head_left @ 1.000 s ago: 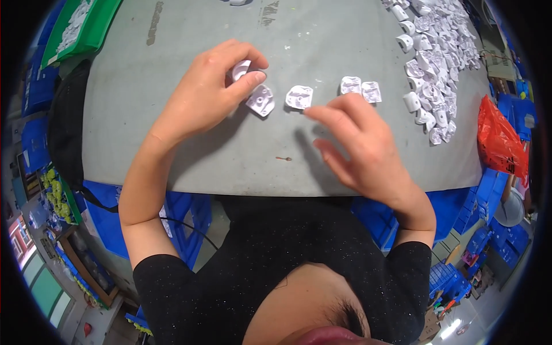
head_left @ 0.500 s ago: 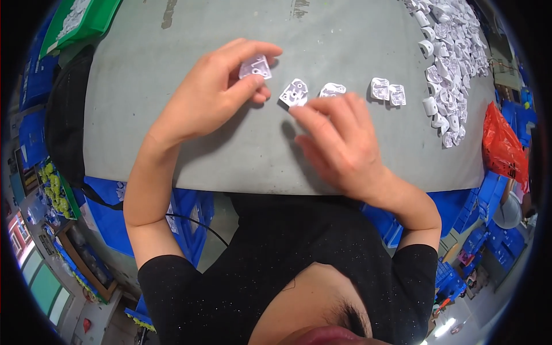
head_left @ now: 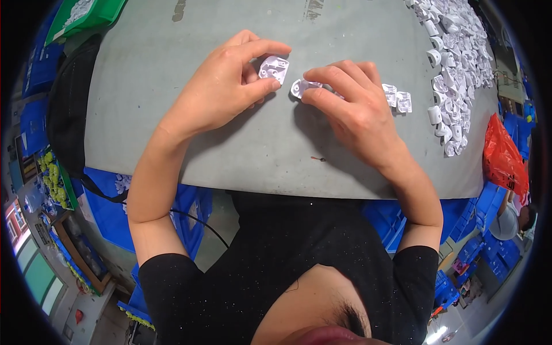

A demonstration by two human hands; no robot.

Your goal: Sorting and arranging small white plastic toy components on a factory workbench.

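Observation:
A small white moulded plastic housing, its hollow ribbed side showing, sits between the thumb and fingers of my left hand, just above the grey table. My right hand has its thumb and index finger closed on another white plastic housing, close to the first one but apart from it. My fingers cover much of that second piece, and I cannot tell whether it is lifted off the table. Beyond my right fingers, two more white housings lie side by side.
A large heap of white plastic pieces covers the table's right side. A green bin with white pieces stands at the far left, a black bag at the left edge. A red plastic bag hangs at the right; blue bins stand below.
My left hand has moved slightly right with its housing, which is turned a little. My right hand has shifted slightly right and away from me, its thumb and index finger now around the nearest housing.

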